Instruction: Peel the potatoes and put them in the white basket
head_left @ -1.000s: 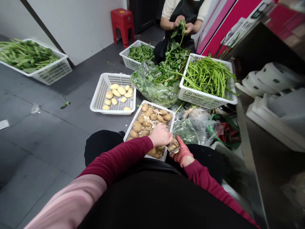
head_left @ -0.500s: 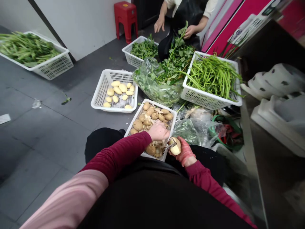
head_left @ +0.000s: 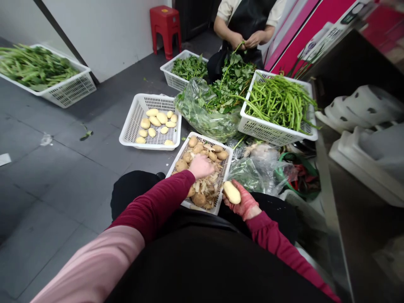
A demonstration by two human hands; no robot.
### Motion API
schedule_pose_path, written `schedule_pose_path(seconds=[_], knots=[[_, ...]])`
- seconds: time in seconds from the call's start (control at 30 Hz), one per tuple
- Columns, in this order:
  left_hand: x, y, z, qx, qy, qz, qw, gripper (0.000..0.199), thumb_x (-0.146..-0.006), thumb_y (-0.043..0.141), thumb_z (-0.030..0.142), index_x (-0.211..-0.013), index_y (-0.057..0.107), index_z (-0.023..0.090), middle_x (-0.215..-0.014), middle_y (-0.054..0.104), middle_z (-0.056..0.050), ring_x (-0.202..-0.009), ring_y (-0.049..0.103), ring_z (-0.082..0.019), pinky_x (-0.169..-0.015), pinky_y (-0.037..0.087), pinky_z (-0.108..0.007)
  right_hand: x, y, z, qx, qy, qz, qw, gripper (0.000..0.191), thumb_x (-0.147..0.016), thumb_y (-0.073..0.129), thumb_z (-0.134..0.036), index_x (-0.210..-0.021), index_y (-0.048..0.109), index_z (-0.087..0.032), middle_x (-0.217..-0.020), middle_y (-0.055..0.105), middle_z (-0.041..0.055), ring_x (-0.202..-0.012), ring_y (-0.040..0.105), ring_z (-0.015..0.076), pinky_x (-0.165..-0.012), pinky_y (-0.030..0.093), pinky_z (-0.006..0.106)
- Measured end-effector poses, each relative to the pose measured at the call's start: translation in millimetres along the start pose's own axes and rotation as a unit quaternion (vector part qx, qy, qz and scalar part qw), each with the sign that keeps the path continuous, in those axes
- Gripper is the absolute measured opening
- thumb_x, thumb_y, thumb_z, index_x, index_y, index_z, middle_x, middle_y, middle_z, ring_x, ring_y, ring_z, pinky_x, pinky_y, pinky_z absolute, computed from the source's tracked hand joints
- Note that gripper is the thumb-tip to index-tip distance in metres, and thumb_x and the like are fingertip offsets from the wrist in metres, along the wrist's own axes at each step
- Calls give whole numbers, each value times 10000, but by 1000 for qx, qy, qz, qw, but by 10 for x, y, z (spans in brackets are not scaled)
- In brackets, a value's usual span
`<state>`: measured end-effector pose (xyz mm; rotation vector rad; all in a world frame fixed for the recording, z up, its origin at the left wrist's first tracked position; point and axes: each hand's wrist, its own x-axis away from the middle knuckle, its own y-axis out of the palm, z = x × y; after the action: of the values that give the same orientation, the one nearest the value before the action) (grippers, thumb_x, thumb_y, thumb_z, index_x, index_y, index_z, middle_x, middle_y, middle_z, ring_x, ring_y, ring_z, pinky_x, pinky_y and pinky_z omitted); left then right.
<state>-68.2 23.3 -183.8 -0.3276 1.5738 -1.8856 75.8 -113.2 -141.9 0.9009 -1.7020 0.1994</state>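
My right hand (head_left: 242, 199), in a reddish glove, is closed round a pale peeled potato (head_left: 232, 192) just right of the near white basket (head_left: 229, 165). Over that basket is my left hand (head_left: 202, 166), its fingers curled and pointing down; what it holds is hidden. Brown unpeeled potatoes (head_left: 181, 165) lie in the basket, with peelings (head_left: 205, 185) heaped among them. Farther off on the floor, a second white basket (head_left: 126, 129) holds several peeled potatoes (head_left: 155, 121).
Green stems fill a basket (head_left: 268, 132) at the right, beside a plastic bag of leafy greens (head_left: 205, 113). Another person's hands (head_left: 248, 41) hold a stem at the top. A red stool (head_left: 165, 27) stands by the wall, and a basket of greens (head_left: 71, 89) at far left.
My left hand has moved up and left, away from the potato, and the peeler seen at the potato is out of sight. The other person's hands have come together.
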Motion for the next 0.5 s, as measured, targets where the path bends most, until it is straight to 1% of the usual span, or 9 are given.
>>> schedule_pose_path(seconds=[0.07, 0.1, 0.23, 0.27, 0.3, 0.33, 0.43, 0.47, 0.5], knots=[[-4, -19, -96, -16, -68, -8, 997, 372, -861, 435, 248, -564, 627, 133, -592, 622, -98, -634, 529, -193, -670, 302, -375, 6, -6, 2, -3, 12, 7, 1000, 245, -914, 529, -371, -929, 602, -138, -625, 701, 59, -509, 655, 180, -427, 512, 270], [-8, -34, -87, -16, -66, -3, 998, 371, -861, 432, 249, -569, 630, 133, -599, 626, -98, -636, 529, -194, -671, 302, -377, 1, -2, -1, -8, 10, 23, 1000, 241, -919, 522, -374, -938, 598, -146, -633, 705, 52, -526, 663, 181, -448, 526, 280], [-15, -61, 159, 20, 86, 40, 995, 383, -883, 412, 299, -613, 647, 162, -643, 647, -75, -694, 533, -196, -704, 312, -378, -21, 48, -29, -6, 6, 51, 999, 248, -958, 429, -359, -891, 581, -176, -565, 679, 11, -476, 641, 172, -427, 510, 277], [-13, -53, 187, 25, 105, 42, 993, 388, -888, 408, 304, -617, 649, 165, -645, 648, -72, -701, 533, -194, -708, 314, -376, -16, 63, -35, -3, 10, 51, 999, 260, -961, 407, -351, -860, 573, -178, -530, 659, 7, -434, 615, 167, -397, 483, 261], [-10, -44, 179, 25, 101, 38, 994, 385, -886, 412, 302, -619, 652, 164, -645, 650, -73, -703, 535, -193, -706, 315, -374, -4, 74, -39, 1, 17, 44, 999, 279, -962, 387, -349, -833, 566, -179, -505, 641, 10, -399, 589, 163, -368, 450, 246], [-7, -37, 139, 19, 77, 28, 996, 373, -878, 423, 292, -618, 655, 158, -645, 652, -78, -700, 537, -193, -701, 316, -373, 11, 81, -40, 6, 25, 26, 999, 297, -960, 372, -354, -819, 564, -177, -499, 634, 21, -380, 570, 162, -347, 417, 233], [-8, -46, -41, -11, -49, -7, 999, 352, -858, 433, 245, -620, 665, 128, -652, 657, -105, -685, 549, -200, -692, 321, -376, 57, 79, -34, 27, 43, -51, 997, 340, -953, 354, -387, -848, 583, -159, -568, 664, 76, -395, 573, 170, -331, 372, 220], [-13, -62, -70, -13, -68, -11, 998, 361, -862, 421, 236, -624, 668, 122, -654, 657, -110, -684, 553, -204, -698, 324, -379, 66, 73, -29, 32, 38, -62, 997, 345, -952, 354, -393, -864, 588, -155, -598, 677, 88, -413, 585, 173, -341, 382, 223], [-19, -83, -73, -8, -64, -10, 998, 375, -871, 406, 237, -633, 671, 122, -661, 658, -109, -692, 558, -208, -709, 329, -383, 71, 67, -22, 35, 24, -55, 998, 341, -952, 358, -392, -867, 587, -155, -606, 681, 88, -422, 592, 173, -351, 394, 226]])
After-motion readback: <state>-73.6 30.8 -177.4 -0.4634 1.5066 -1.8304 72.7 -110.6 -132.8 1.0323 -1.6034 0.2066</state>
